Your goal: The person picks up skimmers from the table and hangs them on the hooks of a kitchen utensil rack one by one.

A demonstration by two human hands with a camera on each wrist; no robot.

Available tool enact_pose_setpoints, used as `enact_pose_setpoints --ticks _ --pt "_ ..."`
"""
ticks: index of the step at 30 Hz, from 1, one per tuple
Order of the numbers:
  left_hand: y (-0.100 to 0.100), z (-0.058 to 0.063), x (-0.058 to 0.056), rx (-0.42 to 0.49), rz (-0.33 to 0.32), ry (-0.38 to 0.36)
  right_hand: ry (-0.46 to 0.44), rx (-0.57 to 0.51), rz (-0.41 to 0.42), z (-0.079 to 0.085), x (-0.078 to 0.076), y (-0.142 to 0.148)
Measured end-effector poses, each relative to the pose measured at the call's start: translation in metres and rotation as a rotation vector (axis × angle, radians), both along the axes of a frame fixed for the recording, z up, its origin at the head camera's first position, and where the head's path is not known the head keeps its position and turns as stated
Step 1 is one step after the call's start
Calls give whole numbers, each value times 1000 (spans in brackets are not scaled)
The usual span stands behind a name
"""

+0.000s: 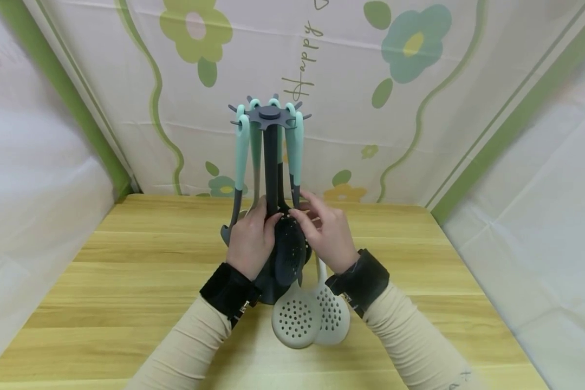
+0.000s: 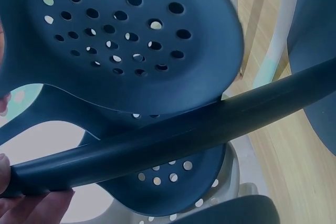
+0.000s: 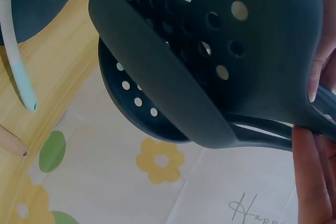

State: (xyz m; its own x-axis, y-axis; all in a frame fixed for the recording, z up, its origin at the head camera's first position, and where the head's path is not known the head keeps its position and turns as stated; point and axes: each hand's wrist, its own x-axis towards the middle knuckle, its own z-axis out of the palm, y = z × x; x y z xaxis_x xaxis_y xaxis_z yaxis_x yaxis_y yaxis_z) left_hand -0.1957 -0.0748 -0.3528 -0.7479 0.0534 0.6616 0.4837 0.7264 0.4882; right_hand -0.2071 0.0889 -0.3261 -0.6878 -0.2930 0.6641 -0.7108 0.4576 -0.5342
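Note:
A dark utensil stand [image 1: 271, 168] rises in the middle of the head view, with several mint-handled kitchen utensils hanging from its hooked top. My left hand [image 1: 248, 246] grips the stand's pole low down; in the left wrist view the pole [image 2: 131, 145] crosses in front of dark perforated heads. From the right side, my right hand [image 1: 332, 235] pinches the neck of a dark skimmer [image 1: 290, 260] that hangs near the pole. Its holes [image 3: 236, 48] show large in the right wrist view, with fingertips [image 3: 310, 166] at the neck. A second dark perforated head [image 2: 173, 192] hangs behind it.
Two pale perforated utensils, a round skimmer [image 1: 296, 319] and a turner [image 1: 333, 317], are in front of the stand. A dark ladle [image 1: 226, 234] hangs on the left. The wooden table [image 1: 175, 271] ends at a flowered cloth [image 1: 331, 135], with white cloth sides.

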Motion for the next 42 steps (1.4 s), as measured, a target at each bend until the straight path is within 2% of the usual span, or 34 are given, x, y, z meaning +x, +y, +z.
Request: enact_pose_setpoints --ticks 11,30,36,42 --pt "2 1 1 -2 11 1 25 -42 -20 -3 4 -2" --pt "1 -2 0 2 15 8 103 -21 -18 -7 2 -3" --pt "1 -3 -1 -4 11 4 52 -7 -22 -6 1 -1" --pt "2 -3 -1 -3 9 6 -42 -33 -1 -6 1 2"
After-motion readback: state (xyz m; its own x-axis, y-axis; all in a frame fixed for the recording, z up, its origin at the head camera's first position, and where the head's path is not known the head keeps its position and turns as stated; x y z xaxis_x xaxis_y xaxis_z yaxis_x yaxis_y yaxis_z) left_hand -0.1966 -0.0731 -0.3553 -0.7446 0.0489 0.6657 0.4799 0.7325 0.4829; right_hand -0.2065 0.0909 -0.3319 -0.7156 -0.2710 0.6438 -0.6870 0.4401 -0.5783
